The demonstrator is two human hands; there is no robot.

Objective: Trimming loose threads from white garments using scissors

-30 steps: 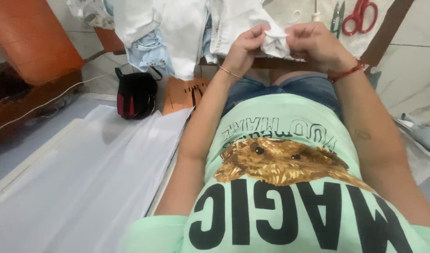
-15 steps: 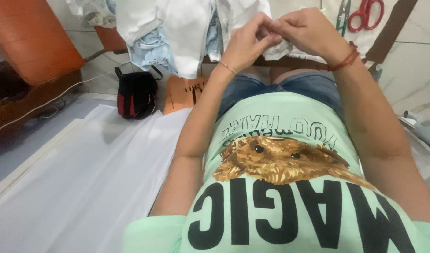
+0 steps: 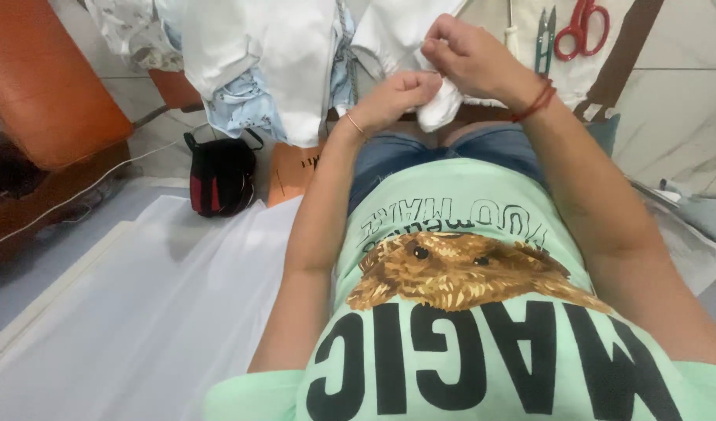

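Hands lowered slightly | left hand (image 3: 397, 93), right hand (image 3: 471, 58): grip pinching white cloth (image 3: 440, 109)

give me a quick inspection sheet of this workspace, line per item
surface: white sheet spread flat at the person's left; pale tiled floor beyond.
job's things: white cloth pinched between both hands above the lap.
clutter: heap of white and light blue garments; red-handled scissors and small green snips hanging at top right; black and red bag; orange card.
grips: left hand and right hand both closed on the white cloth, touching each other.
cables: thin white cord running across the floor at left.
surroundings: orange padded seat at left.
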